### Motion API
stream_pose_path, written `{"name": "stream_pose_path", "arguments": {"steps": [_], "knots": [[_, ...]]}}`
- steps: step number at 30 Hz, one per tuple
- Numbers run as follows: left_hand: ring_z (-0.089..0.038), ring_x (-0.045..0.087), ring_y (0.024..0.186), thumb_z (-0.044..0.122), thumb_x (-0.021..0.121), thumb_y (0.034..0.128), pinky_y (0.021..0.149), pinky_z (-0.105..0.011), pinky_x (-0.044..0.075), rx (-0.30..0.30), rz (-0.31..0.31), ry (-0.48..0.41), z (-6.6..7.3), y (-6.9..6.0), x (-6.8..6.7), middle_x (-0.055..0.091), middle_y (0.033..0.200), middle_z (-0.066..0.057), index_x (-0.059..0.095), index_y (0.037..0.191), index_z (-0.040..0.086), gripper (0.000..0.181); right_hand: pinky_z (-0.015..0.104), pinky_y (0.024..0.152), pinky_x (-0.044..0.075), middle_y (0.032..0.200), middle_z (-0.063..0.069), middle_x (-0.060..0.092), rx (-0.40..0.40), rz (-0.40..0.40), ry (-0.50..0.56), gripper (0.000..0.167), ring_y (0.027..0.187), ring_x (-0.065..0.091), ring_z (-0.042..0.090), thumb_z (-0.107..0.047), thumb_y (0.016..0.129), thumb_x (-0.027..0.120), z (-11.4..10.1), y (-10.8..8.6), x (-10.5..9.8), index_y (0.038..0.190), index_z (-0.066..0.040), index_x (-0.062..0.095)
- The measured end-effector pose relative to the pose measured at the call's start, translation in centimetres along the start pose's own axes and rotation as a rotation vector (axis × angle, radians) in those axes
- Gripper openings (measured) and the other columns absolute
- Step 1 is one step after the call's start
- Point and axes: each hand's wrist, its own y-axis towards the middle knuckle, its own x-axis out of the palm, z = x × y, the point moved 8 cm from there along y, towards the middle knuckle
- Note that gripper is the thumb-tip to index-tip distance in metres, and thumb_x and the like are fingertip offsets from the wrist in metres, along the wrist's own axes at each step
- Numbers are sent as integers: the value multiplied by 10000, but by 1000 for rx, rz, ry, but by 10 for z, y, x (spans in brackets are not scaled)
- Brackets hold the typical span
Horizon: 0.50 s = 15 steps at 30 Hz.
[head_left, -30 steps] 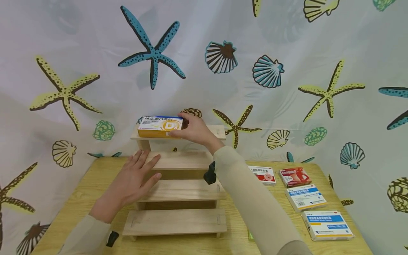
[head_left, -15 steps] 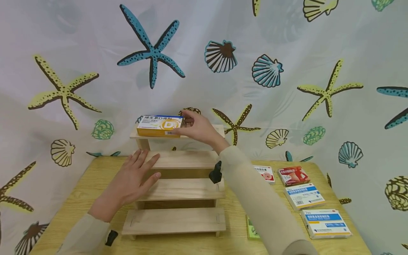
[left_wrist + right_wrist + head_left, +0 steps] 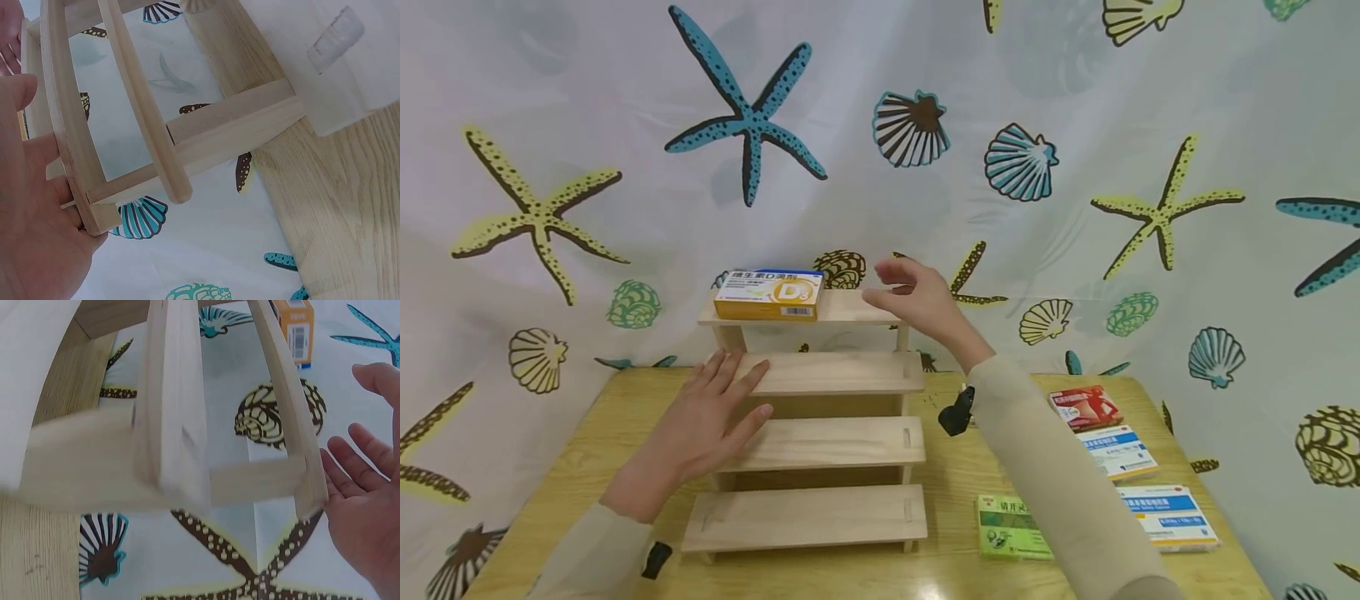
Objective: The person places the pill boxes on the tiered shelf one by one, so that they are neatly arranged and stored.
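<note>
A white-and-orange vitamin D box lies at the left of the top board of a stepped wooden rack. My left hand rests with extended fingers on the left end of the rack's second board from the top. In the left wrist view, my left hand lies against that board's end. My right hand hovers by the top board's right end, apart from the box, fingers loosely bent and holding nothing. The right wrist view has this hand beside the rack, with the box's orange end beyond.
On the wooden table, right of the rack, lie a green box, a red box and two blue-and-white boxes, partly hidden by my right sleeve. A patterned curtain hangs behind.
My right hand has let go of the vitamin D box and moved right along the top board. The box stays on the board, and my left hand keeps its place on the rack.
</note>
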Motion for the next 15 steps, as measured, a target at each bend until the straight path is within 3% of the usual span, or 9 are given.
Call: {"name": "stream_pose_path", "arguments": {"steps": [10,15], "knots": [[-571,230,1557,477,488,1099,1238,-718,228,-1,3,1,-2,0,0,278,1678,-342,395,1637,98,664,515,1167,468,1507,170,582,2,54,-25,606,1385,557,387,-297,987,745,27,-29,-47,1508,-61,546],[-569,211,1566,484,469,1105,1246,-720,209,-8,-13,2,-3,1,2,263,1685,-338,381,1644,103,666,537,1172,459,1506,169,580,48,88,-27,619,1391,546,395,-314,975,751,51,-44,-64,1505,-69,549]]}}
